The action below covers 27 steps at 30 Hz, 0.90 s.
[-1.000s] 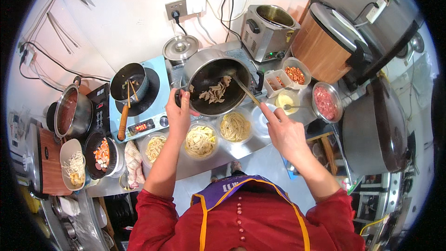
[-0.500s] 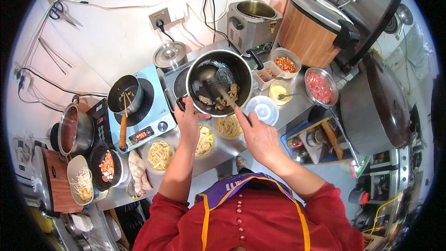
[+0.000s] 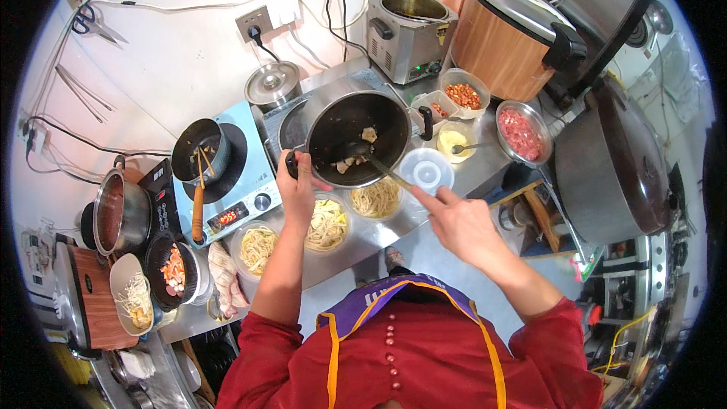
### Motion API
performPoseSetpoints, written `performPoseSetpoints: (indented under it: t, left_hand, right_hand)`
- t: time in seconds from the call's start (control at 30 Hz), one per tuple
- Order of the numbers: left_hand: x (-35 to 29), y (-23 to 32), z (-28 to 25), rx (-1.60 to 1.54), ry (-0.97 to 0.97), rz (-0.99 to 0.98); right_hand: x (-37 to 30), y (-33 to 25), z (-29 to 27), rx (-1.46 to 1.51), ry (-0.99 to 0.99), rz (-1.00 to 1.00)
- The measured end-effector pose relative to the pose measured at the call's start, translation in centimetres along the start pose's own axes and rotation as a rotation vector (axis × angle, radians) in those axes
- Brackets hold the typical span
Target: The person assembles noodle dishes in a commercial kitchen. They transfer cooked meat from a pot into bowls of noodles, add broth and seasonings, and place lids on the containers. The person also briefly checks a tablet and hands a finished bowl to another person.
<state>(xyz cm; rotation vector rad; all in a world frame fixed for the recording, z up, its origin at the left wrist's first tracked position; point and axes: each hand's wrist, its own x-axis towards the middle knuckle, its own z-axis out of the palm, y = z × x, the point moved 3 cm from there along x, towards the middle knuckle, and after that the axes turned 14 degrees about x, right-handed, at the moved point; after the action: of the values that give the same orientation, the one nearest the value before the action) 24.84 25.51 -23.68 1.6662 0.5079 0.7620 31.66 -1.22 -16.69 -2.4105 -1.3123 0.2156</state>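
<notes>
My left hand (image 3: 301, 195) is closed around the black side handle of a dark-lined two-handled pot (image 3: 337, 125). The pot is lifted and tilted toward me above plastic bowls. A few cooked meat pieces (image 3: 369, 135) cling to its inside. My right hand (image 3: 463, 229) grips the handle of a ladle (image 3: 394, 175); its head is low inside the pot among the meat. Below the pot's near side is a bowl of noodles (image 3: 377, 198). Beside it stand a bowl of noodles with shredded greens (image 3: 327, 223) and another noodle bowl (image 3: 258, 250).
To the left, a small pan (image 3: 198, 148) with chopsticks sits on a blue induction cooker (image 3: 235, 170). A clear plastic lid (image 3: 426, 172), a yellow sauce tub (image 3: 456, 142), peanuts (image 3: 463, 95) and a bowl of raw meat (image 3: 520, 135) stand to the right. A big pot (image 3: 598, 174) stands farther right.
The pot has shifted slightly right and down and tilts more toward me. My right hand has drawn back to the right with the ladle, and less meat shows in the pot.
</notes>
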Motion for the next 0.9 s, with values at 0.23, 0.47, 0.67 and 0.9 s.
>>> performPoseSetpoints:
  t: [0.23,0.47,0.67,0.9]
  left_hand:
    - [-1.6,-1.1,0.9,0.047,0.069,0.034]
    - [-3.6,-3.8,2.9,-0.011,0.104,0.07]
    - [-3.8,-6.1,2.9,0.241,0.16,0.316]
    - [-3.6,-8.0,2.3,0.372,0.147,0.4]
  right_hand:
    - [-1.5,0.9,0.8,0.048,0.234,0.039]
    - [-2.3,0.3,5.4,0.176,0.142,0.126]
    - [-3.5,0.2,4.9,0.157,0.138,0.141]
    - [-6.4,0.1,3.9,0.189,0.093,0.169]
